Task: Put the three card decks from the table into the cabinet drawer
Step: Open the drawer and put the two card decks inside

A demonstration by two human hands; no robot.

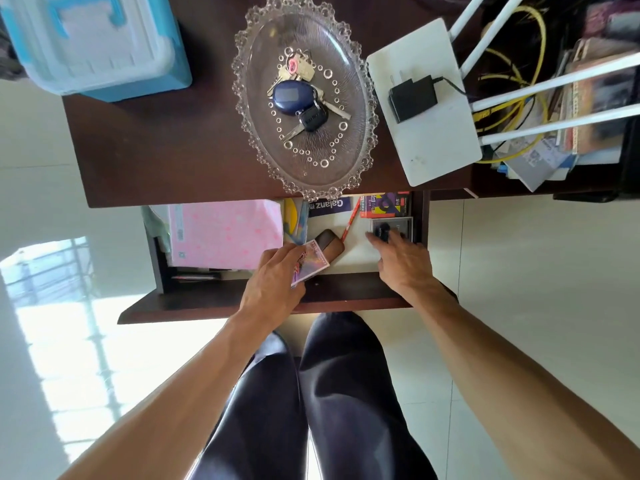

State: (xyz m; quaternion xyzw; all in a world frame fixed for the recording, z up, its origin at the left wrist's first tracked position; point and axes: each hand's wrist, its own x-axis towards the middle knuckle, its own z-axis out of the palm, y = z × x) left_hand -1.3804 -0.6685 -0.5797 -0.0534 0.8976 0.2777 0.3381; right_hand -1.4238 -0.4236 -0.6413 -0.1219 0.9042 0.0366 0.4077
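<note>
The cabinet drawer (263,301) is pulled out below the dark wooden top. My left hand (273,282) grips a pink-purple card deck (313,263) over the drawer's front middle. My right hand (403,259) reaches into the drawer's right side, its fingers spread and touching a dark grey card deck (398,225) lying flat there. Just behind that one, a red-and-purple card deck (384,204) lies half under the cabinet top.
The drawer also holds a pink box (225,233), a brown case (329,242), a red pencil (349,221) and a Galanz booklet (329,205). On top stand a glass tray (356,95) with keys, a white router (429,140) and a blue-white box (97,46).
</note>
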